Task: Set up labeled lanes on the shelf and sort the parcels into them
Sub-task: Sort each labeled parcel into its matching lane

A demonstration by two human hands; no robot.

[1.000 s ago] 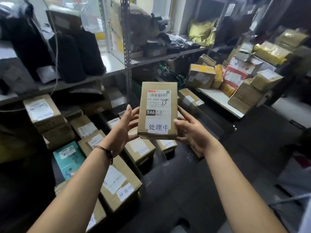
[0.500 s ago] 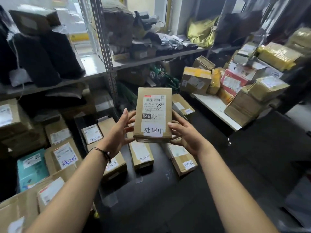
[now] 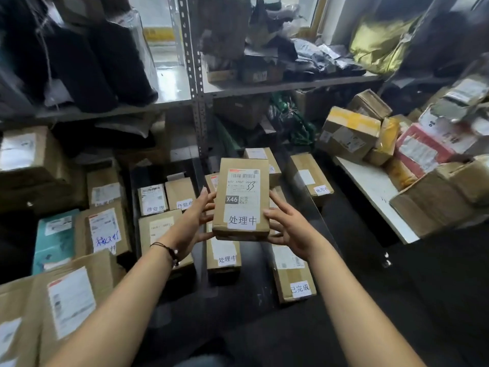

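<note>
Between outstretched arms, left hand (image 3: 194, 226) at nine o'clock and right hand (image 3: 288, 231) at three grip the X46 parcel (image 3: 242, 200), fingers spread along its edges, above labelled boxes (image 3: 293, 276); metal shelf (image 3: 264, 87) at twelve o'clock.

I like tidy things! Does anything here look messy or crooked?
Yes. The parcel heap on the white table at right lies tilted and jumbled, unlike the labelled boxes lined up in rows.
</note>
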